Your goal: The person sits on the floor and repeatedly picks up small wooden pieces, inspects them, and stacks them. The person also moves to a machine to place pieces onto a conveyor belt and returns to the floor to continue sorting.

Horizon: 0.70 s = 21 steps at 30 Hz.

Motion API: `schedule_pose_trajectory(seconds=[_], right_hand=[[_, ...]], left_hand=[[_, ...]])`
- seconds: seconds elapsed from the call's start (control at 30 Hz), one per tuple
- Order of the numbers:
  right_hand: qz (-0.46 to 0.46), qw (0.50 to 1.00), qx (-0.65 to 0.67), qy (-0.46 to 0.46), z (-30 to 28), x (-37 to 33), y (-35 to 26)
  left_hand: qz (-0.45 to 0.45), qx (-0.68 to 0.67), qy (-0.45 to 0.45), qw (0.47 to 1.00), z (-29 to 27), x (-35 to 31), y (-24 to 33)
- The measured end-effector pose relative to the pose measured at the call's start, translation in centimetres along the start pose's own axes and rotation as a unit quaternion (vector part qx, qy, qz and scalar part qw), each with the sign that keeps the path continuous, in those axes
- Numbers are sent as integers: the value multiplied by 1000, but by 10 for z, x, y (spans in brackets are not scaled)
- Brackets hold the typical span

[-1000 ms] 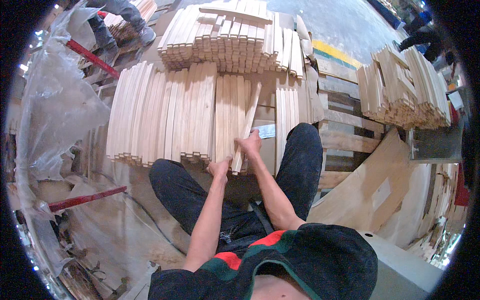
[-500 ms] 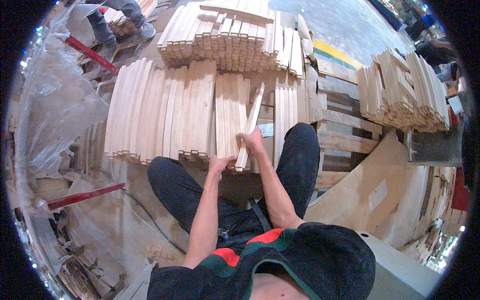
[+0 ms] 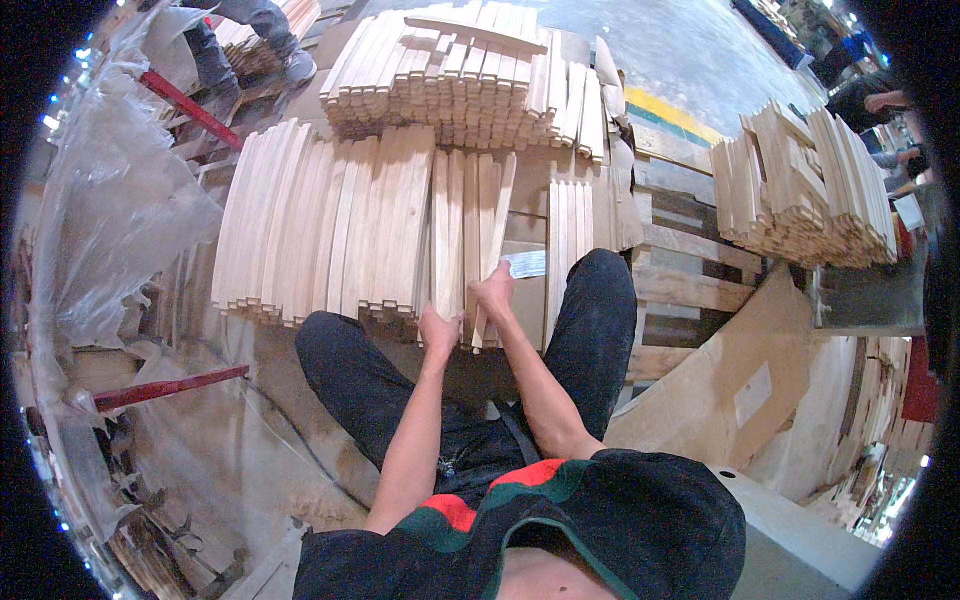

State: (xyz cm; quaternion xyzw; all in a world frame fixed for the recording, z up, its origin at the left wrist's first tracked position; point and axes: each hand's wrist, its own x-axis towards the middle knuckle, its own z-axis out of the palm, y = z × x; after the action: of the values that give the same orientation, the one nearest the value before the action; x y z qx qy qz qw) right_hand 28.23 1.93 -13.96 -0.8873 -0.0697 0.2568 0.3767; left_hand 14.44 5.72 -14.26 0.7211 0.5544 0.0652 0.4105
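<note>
My right hand (image 3: 493, 290) is closed on a pale wooden slat (image 3: 499, 215), which leans slightly at the right edge of a small group of slats. At the near ends of that group, my left hand (image 3: 440, 328) has its fingers curled around the end of another slat (image 3: 447, 235); its fingertips are partly hidden. A wide, neat row of slats (image 3: 300, 220) lies just to the left. To the right, past a gap with a printed label sheet (image 3: 527, 264), lies a narrow row of slats (image 3: 570, 225).
Beyond the rows stands a tall stack of slats (image 3: 440, 95). Another slat stack (image 3: 800, 190) is at the right, past a wooden pallet (image 3: 690, 285). Cardboard (image 3: 725, 360) leans nearby. Red bars (image 3: 170, 388) and plastic sheeting (image 3: 130, 200) are on the left. Another person's legs (image 3: 250, 40) show at the far left.
The slat in my right hand has come down from a tilted, raised position to lie alongside the small group. My right hand has moved slightly left and nearer to me.
</note>
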Motion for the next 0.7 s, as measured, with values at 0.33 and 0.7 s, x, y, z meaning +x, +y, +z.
schedule_pose_trajectory(seconds=[0.33,0.7], right_hand=[[-63,998,29,15,5,-11,0],[12,997,-3,75,-24,-16,-12]], left_hand=[[60,31,119,991,14,-8,5],[36,8,54,998,15,-17,24]])
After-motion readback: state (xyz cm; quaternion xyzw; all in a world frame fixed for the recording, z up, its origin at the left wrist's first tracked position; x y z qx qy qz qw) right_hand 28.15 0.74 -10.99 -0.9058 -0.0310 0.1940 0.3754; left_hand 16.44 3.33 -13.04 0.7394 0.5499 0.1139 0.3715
